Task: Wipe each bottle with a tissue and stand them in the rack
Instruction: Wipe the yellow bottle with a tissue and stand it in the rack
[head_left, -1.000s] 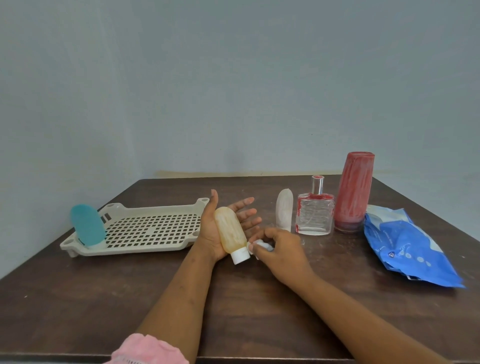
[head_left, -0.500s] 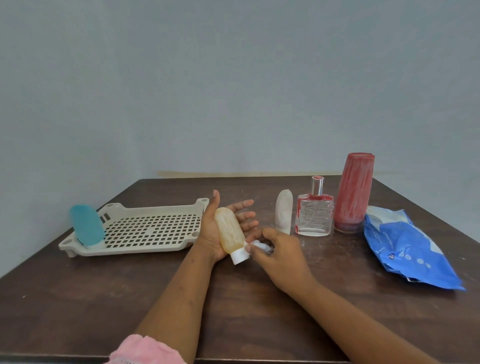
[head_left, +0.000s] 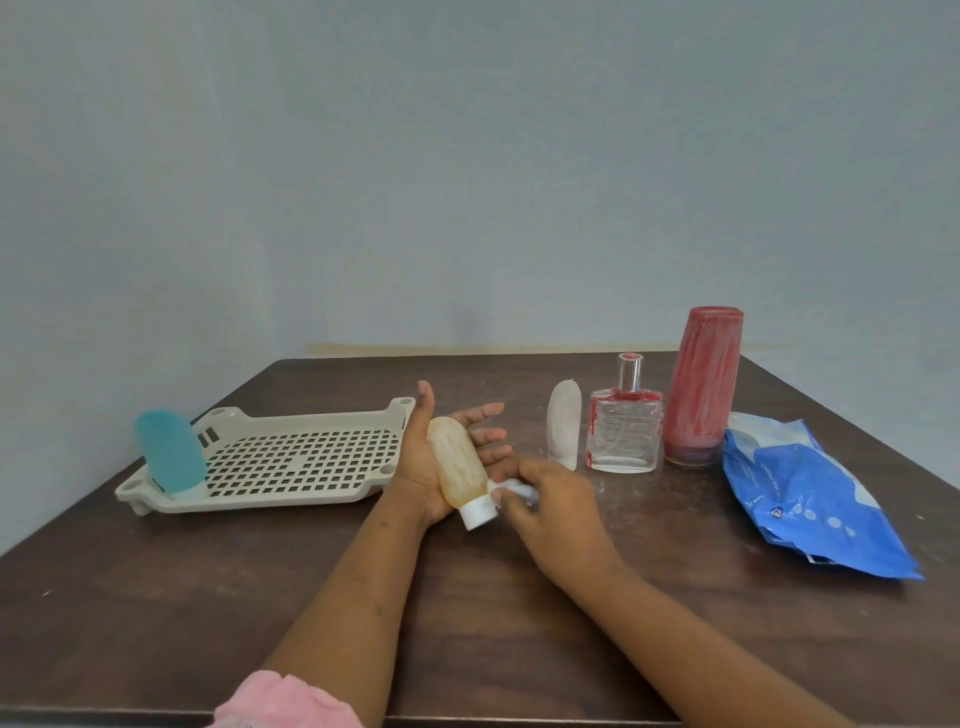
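Orange bottle (head_left: 460, 465): lies cap toward the person on the flat, upturned left hand (head_left: 413, 467), fingers straight, thumb raised, just right of the rack (head_left: 249, 503). Pinches a wadded tissue (head_left: 511, 487) against the bottle near its white cap: right hand (head_left: 553, 517). Stands at the rack's left end: teal bottle (head_left: 169, 452).

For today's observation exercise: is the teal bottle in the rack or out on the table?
In the rack: the teal bottle stands cap-down at the left end of the rack, leaning slightly.
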